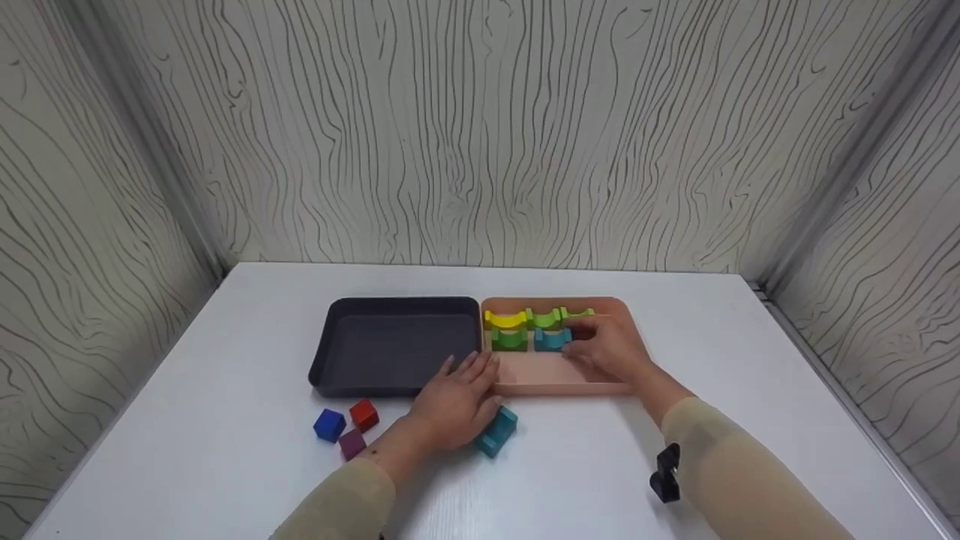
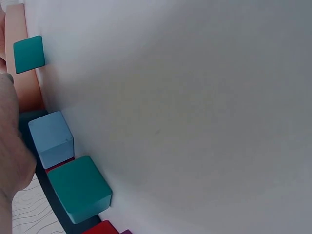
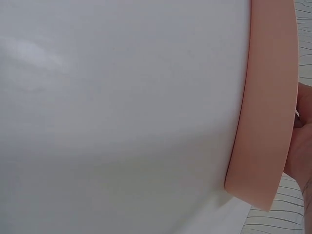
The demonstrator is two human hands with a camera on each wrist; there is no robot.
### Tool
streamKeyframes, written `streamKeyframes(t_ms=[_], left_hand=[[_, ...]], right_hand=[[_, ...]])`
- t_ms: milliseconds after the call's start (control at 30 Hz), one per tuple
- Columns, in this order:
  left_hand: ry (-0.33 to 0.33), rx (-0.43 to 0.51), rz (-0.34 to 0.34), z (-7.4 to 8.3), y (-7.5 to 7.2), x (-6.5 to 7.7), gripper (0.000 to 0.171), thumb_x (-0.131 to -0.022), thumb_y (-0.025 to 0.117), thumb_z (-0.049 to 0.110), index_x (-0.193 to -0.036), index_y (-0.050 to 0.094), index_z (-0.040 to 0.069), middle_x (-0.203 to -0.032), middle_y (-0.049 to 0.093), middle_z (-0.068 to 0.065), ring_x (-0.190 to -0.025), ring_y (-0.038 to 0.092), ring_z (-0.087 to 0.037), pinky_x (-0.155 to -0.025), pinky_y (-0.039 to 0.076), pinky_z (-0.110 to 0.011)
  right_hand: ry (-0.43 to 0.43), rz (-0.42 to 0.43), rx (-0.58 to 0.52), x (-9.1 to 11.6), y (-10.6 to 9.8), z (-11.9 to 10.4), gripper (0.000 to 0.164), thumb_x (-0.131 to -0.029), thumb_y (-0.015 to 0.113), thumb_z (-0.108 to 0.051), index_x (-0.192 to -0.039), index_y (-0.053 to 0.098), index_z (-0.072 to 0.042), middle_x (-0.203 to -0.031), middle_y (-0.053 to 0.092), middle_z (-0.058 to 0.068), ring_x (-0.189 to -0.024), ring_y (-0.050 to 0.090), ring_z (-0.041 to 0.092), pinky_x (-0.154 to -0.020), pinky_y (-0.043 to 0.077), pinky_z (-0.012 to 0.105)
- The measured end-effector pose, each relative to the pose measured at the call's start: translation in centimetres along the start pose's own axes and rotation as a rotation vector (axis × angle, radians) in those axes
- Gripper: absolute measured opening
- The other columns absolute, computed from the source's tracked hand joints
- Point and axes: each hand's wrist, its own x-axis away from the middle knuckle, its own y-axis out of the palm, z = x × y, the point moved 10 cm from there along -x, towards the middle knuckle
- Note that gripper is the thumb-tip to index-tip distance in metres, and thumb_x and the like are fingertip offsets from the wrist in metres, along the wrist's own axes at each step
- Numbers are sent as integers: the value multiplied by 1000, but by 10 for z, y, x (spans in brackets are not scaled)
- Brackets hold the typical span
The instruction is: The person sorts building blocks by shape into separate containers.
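At the right tray, my right hand (image 1: 609,346) pinches the right end of a blue block with a curved notch (image 1: 552,341) between thumb and fingers. A dark green notched block (image 1: 509,341) sits to its left inside the pink tray (image 1: 562,389). Behind them stand a yellow notched block (image 1: 505,321) and a lime green one (image 1: 543,319); another lime block (image 1: 576,312) is partly behind my right fingers. My left hand (image 1: 456,405) lies with fingers extended over the trays' near edges. A teal notched block (image 1: 496,433) is partly hidden beneath it.
A dark tray (image 1: 405,305) stands left of the pink one. In front of it lie a blue cube (image 1: 329,425), a red cube (image 1: 364,414) and a purple cube (image 1: 352,444). The left wrist view shows a light blue block (image 2: 51,136) and a teal block (image 2: 78,187) near my left hand.
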Motion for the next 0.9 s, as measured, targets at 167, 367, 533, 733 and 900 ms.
streamKeyframes(t_ms=[167, 367, 533, 733, 900], left_hand=[[-2, 9, 1, 1, -1, 0, 68, -113, 36, 51, -170, 26, 17, -176, 23, -1, -161, 22, -23, -130, 15, -54], [2, 12, -1, 1, -2, 0, 68, -113, 35, 51, -170, 27, 15, -175, 24, -2, -161, 22, -24, -129, 15, -55], [12, 11, 6, 2, -4, 1, 67, -114, 38, 48, -170, 28, 13, -175, 25, -4, -161, 25, -26, -129, 17, -56], [7, 33, -6, 1, 0, 0, 68, -113, 37, 50, -170, 25, 14, -176, 22, -2, -161, 22, -26, -129, 14, -56], [5, 43, -3, 1, 0, 0, 68, -113, 38, 50, -170, 25, 14, -176, 21, -2, -161, 22, -26, -129, 15, -56]], right_hand=[[-13, -10, -142, 4, -4, 1, 55, -94, 82, -12, -147, 65, -8, -141, 65, 11, -131, 60, 29, -113, 48, 47], [-45, 0, -288, 21, -12, -13, 56, -100, 75, -10, -152, 57, -4, -147, 56, 17, -134, 58, 32, -106, 53, 33], [-125, -4, -345, 36, -20, -33, 54, -99, 76, -9, -149, 59, -1, -145, 54, 19, -133, 59, 36, -96, 55, 21], [-147, -24, -437, 47, -25, -43, 52, -97, 79, -9, -147, 63, -8, -146, 48, 17, -129, 62, 33, -98, 56, 23], [-138, -60, -496, 57, -21, -45, 61, -95, 82, -15, -151, 59, -8, -139, 62, 20, -125, 63, 30, -98, 57, 25]])
